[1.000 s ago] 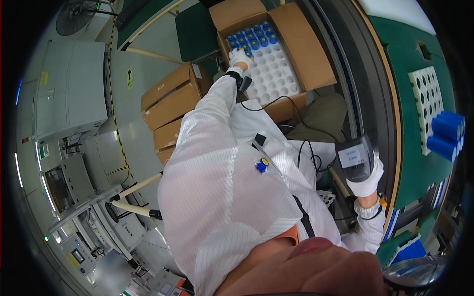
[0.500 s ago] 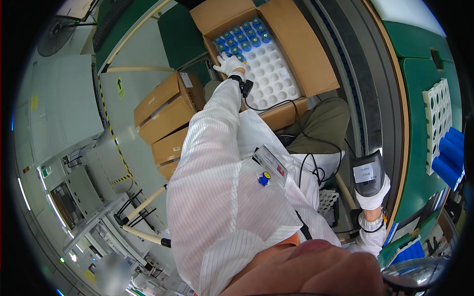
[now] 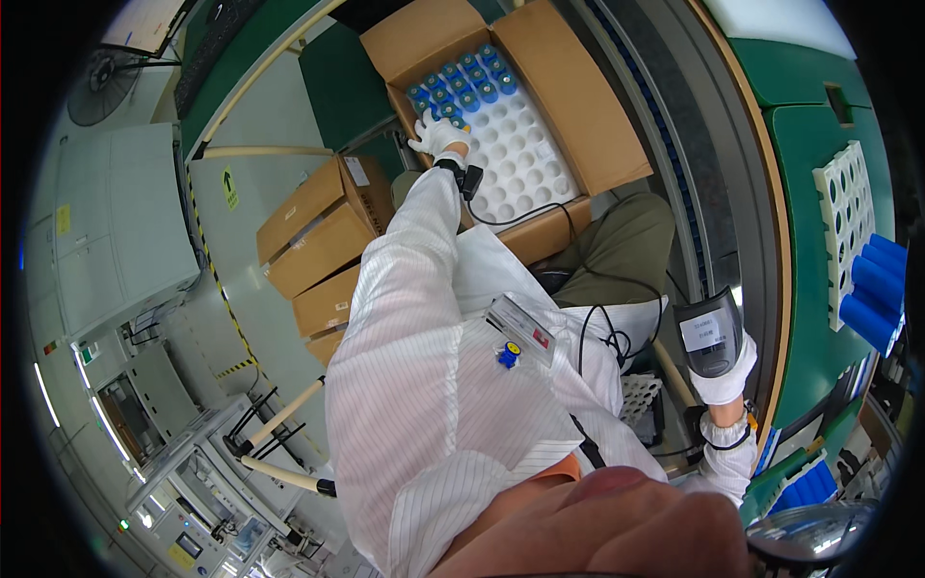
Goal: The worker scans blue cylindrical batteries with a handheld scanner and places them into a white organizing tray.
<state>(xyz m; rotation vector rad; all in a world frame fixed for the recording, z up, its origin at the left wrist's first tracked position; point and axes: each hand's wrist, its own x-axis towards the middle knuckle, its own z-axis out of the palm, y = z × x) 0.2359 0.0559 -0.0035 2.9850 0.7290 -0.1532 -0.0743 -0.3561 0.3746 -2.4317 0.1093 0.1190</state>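
Observation:
My left hand (image 3: 440,135), in a white glove, reaches into an open cardboard box (image 3: 605,116). Its visible fingers are spread at the near end of several blue cylindrical cells (image 3: 469,79), beside a small yellow spot. The undersides of the fingers are hidden, so contact with a cell is unclear. The cells stand upright in the far part of a white tray with round pockets (image 3: 520,159). At the right, my gloved right hand (image 3: 729,379) is wrapped round a dark handheld scanner (image 3: 710,332) with a white label.
A black cable (image 3: 525,222) runs from a black device at my left wrist across the box's near edge. Closed cardboard boxes (image 3: 323,226) are stacked to the left. Along the right, past a conveyor rail, a green bench (image 3: 805,193) carries a white holed rack (image 3: 848,222) and blue tubes (image 3: 875,289).
The whole view has shifted slightly, so the box and bench appear a little further left. My left hand remains by the near cells; the right hand keeps hold of the scanner.

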